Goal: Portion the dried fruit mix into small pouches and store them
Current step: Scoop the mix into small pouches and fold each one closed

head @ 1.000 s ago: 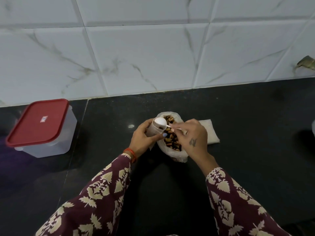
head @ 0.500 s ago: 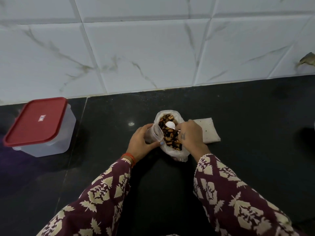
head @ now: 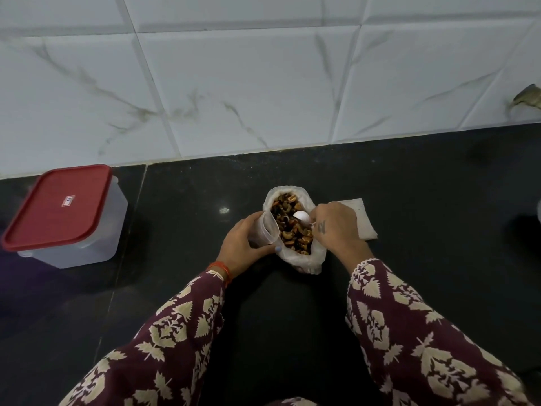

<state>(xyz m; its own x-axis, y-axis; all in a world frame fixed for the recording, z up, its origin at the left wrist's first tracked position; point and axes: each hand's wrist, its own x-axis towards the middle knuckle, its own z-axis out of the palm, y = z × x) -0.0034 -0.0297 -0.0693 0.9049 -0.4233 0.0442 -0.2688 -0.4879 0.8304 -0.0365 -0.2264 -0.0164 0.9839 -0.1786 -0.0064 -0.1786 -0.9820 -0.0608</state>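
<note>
Right hand (head: 332, 227) — fingers curled round the handle of a small white plastic spoon (head: 302, 216), its bowl resting in the brown dried fruit mix (head: 289, 224). Left hand (head: 241, 244) — wrapped round a small clear plastic pouch (head: 267, 231), mouth open, touching the large translucent plastic bag (head: 307, 259) that holds the mix. Bag stands on black stone counter (head: 409, 200); folded white cloth (head: 364, 221) just beside the bag, partly under the right hand. Red-lidded clear plastic box (head: 61, 215), lid on, well apart at left.

probably a home kitchen: black stone counter (head: 409, 200), marbled wall tiles (head: 248, 83), lidded food container (head: 64, 215).
</note>
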